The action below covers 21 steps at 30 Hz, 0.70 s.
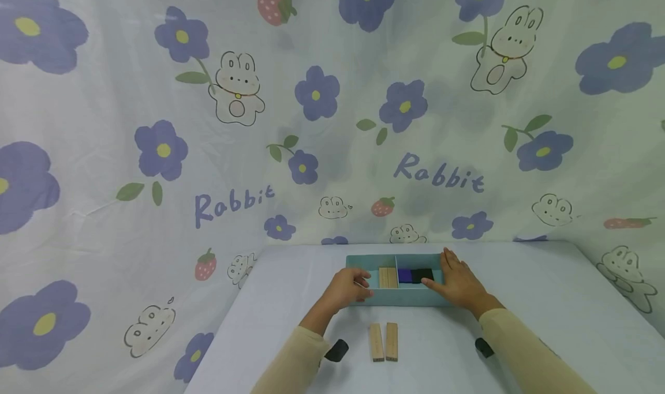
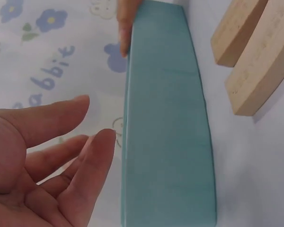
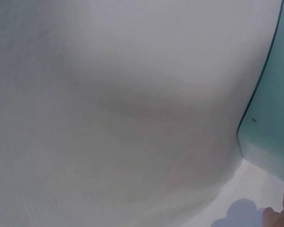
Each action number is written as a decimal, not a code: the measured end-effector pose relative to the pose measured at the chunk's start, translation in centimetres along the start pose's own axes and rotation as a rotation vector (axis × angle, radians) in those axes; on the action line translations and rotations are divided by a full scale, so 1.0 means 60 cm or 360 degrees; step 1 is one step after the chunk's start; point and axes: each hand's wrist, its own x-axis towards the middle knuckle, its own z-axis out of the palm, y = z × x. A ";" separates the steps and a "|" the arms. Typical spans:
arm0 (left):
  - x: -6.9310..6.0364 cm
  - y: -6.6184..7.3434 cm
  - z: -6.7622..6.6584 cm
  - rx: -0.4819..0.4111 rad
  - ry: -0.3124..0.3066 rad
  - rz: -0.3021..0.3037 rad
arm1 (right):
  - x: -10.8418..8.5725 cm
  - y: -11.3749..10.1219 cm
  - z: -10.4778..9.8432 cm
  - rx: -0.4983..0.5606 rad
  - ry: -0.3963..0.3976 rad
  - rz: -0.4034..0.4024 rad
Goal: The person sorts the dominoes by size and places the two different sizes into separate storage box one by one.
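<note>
A teal divided box (image 1: 400,297) stands on the white table. Its left compartment holds light wooden blocks (image 1: 388,277); in the right one lie a purple piece (image 1: 405,276) and a black piece (image 1: 422,276). My left hand (image 1: 349,287) is over the box's left end. The left wrist view shows its thumb and loosely bent fingers apart, with nothing between them. My right hand (image 1: 459,281) rests at the right end, fingers extended along that side and thumb reaching over the front rim. Only a bit of that hand shows in the right wrist view.
Two wooden blocks (image 1: 392,342) lie side by side in front of the box, between my forearms. A white curtain (image 1: 332,140) printed with flowers and rabbits hangs behind the table. Black devices (image 1: 336,351) sit under both wrists.
</note>
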 end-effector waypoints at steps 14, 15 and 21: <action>-0.054 -0.038 0.050 -0.0052 -0.0047 -0.0079 | -0.004 -0.002 0.005 0.0014 0.0042 -0.0011; -0.055 -0.040 0.053 -0.0033 -0.0042 -0.0090 | -0.004 -0.001 0.004 0.0011 0.0040 -0.0012; -0.055 -0.056 0.070 0.0134 -0.0021 -0.0110 | -0.003 -0.001 0.000 0.0014 0.0041 -0.0020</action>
